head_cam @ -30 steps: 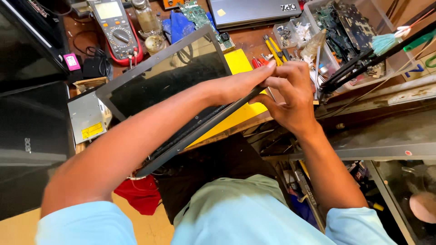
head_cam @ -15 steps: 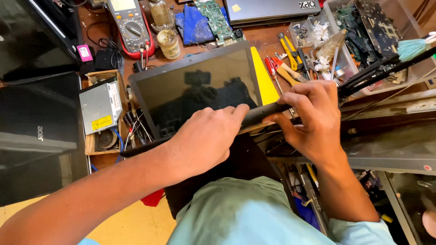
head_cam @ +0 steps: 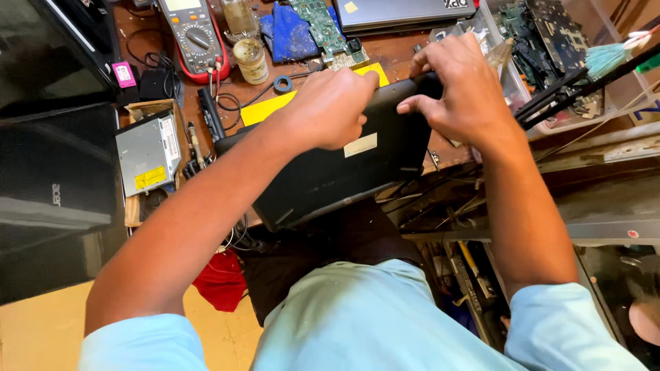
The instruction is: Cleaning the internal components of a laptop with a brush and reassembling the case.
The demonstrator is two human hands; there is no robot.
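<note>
Black laptop panel (head_cam: pixel 344 165), one, left hand (head_cam: pixel 330 110) and right hand (head_cam: pixel 457 89) both clamped on it

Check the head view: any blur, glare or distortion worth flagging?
Head view: even light, no harsh glare; left hand and right hand on the black panel are sharp; wide-lens bending at the edges; the multimeter is cut by the top edge.

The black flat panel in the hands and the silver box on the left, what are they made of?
The black flat panel looks like matte plastic: dull, even surface with a pale sticker, held by the left hand and right hand. The silver box looks like brushed sheet metal: grey sheen and crisp edges, though painted plastic is possible.
</note>
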